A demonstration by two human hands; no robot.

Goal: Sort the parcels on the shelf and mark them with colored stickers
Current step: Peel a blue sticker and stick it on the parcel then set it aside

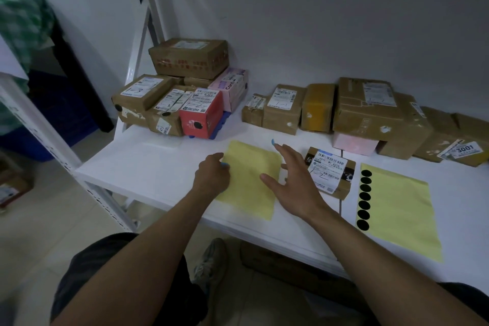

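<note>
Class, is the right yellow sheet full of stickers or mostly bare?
Mostly bare: the sheet carries one column of black stickers along its left edge, nothing else.

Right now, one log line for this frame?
left hand: at blank yellow sheet edge | right hand: open, blue sticker on fingertip | labelled parcel: right of sheet

The white shelf (148,167) is lying open at front-left. Behind, stacked parcels (185,92) are crowding the left corner and a parcel row (344,111) is lining the wall (317,21), a narrow gap separating them.

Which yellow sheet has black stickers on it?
The right yellow sheet: black stickers line its left edge. The left sheet shows none.
</note>
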